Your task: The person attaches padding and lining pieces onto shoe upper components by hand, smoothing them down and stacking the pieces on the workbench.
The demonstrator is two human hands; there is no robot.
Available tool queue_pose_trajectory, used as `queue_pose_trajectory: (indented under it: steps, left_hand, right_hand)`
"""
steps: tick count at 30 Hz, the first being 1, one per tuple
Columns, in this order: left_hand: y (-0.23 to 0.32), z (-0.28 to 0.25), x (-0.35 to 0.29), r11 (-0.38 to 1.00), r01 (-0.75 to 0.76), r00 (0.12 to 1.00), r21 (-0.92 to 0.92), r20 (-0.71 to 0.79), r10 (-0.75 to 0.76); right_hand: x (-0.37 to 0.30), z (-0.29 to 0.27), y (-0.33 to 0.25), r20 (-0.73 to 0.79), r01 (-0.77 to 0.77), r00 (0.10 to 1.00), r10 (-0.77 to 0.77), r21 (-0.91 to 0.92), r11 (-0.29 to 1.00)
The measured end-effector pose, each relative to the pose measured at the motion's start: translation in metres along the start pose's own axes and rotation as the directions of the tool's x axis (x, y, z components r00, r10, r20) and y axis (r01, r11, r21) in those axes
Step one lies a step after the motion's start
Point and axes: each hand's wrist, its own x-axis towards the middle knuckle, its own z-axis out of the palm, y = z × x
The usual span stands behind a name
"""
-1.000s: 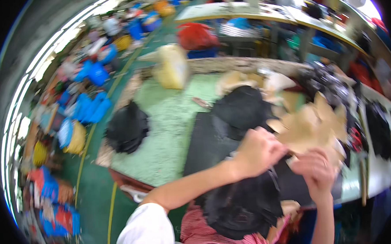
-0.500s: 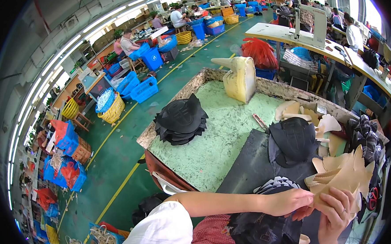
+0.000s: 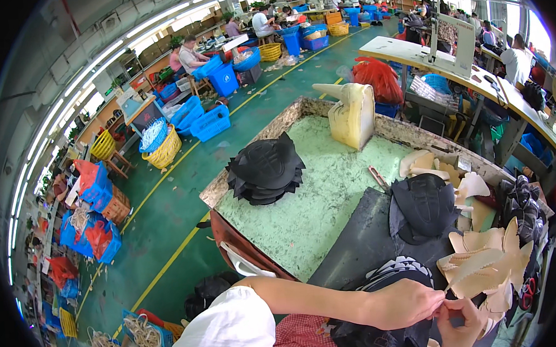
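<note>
One beige piece (image 3: pixel 476 268): slants upward in front of the beige pile (image 3: pixel 511 245).
Left hand (image 3: pixel 405 302): pinching its lower end.
Right hand (image 3: pixel 460 327): finger and thumb ringed; cannot tell whether gripping.
Black pieces (image 3: pixel 382 340): beneath the left forearm.

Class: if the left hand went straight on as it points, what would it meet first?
Most likely the bare right hand, directly ahead of the bare left hand; whether they touch is unclear.

A loose white sleeve (image 3: pixel 220 330) reaches toward the elbow, beside a red-and-white checked garment (image 3: pixel 302 335) lower down
</note>
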Motion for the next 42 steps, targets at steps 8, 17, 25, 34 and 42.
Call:
queue_pose_trajectory:
  steps: [8, 17, 25, 34, 42]
  left_hand:
    - [0.002, 0.005, 0.003, 1.000, 0.012, 1.000, 0.002, 0.023, -0.012]
    - [0.005, 0.009, 0.011, 0.988, -0.083, 0.975, 0.133, -0.192, 0.108]
    - [-0.024, -0.021, -0.018, 0.494, 0.405, 0.913, -0.769, 0.365, -0.181]
    - [-0.016, -0.039, -0.055, -0.271, 0.601, 0.717, -0.751, 0.658, -0.232]
    - [-0.009, -0.061, -0.066, 0.154, 0.435, 0.813, -0.887, 0.314, -0.491]
  right_hand:
    - [-0.006, -0.014, 0.012, 0.076, -0.249, 0.968, 0.239, 0.380, 0.891]
    - [-0.015, -0.002, -0.030, -0.053, -0.140, 0.988, 0.147, 0.114, 0.984]
    - [-0.012, -0.006, -0.015, 0.195, -0.157, 0.832, 0.519, 0.981, -0.116]
    - [-0.020, -0.018, -0.018, 0.008, 0.206, 0.977, -0.213, -0.306, 0.930]
    - [-0.001, 0.011, -0.012, 0.031, -0.266, 0.963, 0.267, 0.256, 0.929]
